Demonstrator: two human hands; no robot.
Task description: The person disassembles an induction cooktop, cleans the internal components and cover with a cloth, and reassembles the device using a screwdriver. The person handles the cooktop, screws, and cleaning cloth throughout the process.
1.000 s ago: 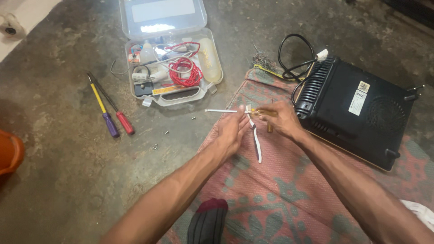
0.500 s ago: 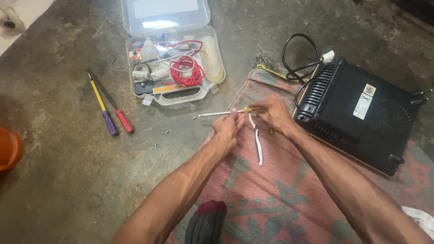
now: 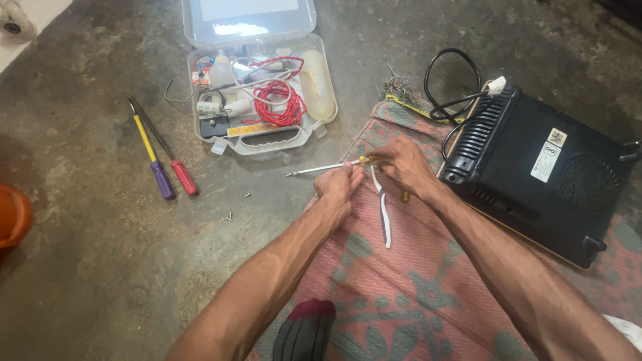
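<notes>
My right hand [image 3: 401, 170] grips a yellow-handled screwdriver [image 3: 321, 168] whose thin metal shaft points left over the concrete floor. My left hand [image 3: 340, 187] is closed right beside it, fingers pinched at the shaft near the handle; whether it holds something small I cannot tell. A white strip [image 3: 384, 212] hangs down from between the hands onto the red patterned mat [image 3: 414, 294]. A black appliance [image 3: 542, 167] lies upside down on the mat to the right, its black cord [image 3: 448, 87] coiled behind it.
An open clear plastic toolbox [image 3: 264, 93] with red wire and small parts sits ahead. Two screwdrivers, one purple-handled [image 3: 160, 177] and one red-handled [image 3: 184, 175], lie on the floor at left. Small screws [image 3: 229, 216] lie nearby. An orange object [image 3: 12, 215] sits at the left edge. A socked foot [image 3: 304, 331] is below.
Both hands have shifted slightly with the screwdriver; its tip now points a little lower and further left. The view has drifted a little.
</notes>
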